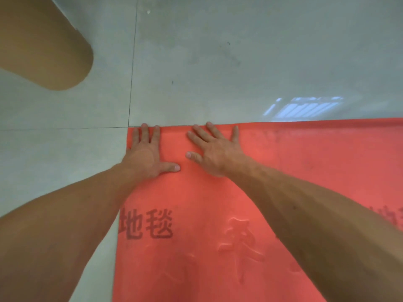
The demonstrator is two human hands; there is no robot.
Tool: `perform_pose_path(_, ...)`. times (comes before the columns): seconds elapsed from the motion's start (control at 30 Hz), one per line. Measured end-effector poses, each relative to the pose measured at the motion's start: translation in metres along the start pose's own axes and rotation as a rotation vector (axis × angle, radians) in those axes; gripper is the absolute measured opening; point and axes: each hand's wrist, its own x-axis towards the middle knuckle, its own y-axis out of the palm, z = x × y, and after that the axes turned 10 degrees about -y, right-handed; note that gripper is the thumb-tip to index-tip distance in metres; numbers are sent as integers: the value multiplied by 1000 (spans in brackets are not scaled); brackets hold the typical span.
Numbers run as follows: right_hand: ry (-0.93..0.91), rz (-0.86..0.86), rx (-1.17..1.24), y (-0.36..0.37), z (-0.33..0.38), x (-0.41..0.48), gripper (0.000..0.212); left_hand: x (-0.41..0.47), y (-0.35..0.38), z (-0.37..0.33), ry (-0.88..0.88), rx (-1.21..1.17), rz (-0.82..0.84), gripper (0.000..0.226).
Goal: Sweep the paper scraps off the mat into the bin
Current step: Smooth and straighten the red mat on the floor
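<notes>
Both hands lie flat on the red mat point(196, 203), palms down, fingers straight and spread, gripping nothing. The left hand point(145, 153) is on the mat's far left corner, fingertips at the far edge, its outer side right at the left edge. The right hand point(214, 149) lies just beside it, thumbs near each other but apart, fingertips also at the far edge. Beyond the fingertips is bare grey floor point(218, 62), glossy tile with grout lines.

Paper scraps: none visible around the hands or on the mat nearer the body. The mat runs out of frame to the right of the right hand, so some may lie there. Bin: not clearly in view. A tan rounded thing point(43, 44) sits well beyond and left of the left hand. It is blurred and cut off, possibly the bin, cannot tell.

Risks, as I judge them:
- The mat looks thin and the tile slick. A forward push with flat palms could slide or ruck the mat itself, since the pressure sits on one corner only.
- A sweep past the far edge drops scraps on the floor just beyond the fingertips, because nothing stands there to catch them.
- Light scraps could scatter or cling to the palms if the sweep is fast.
- With both hands bunched at the left corner, anything right of the right hand gets missed.
</notes>
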Motion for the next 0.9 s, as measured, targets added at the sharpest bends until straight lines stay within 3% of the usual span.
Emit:
perform_pose_path(0.5,140,-83,1,-4,-109,-75,69,0,-1,-2,-13,56,-42,137)
perform_pose_path(0.9,157,-122,42,-1,-133,-90,68,-4,-17,-18,-21,163,2,136)
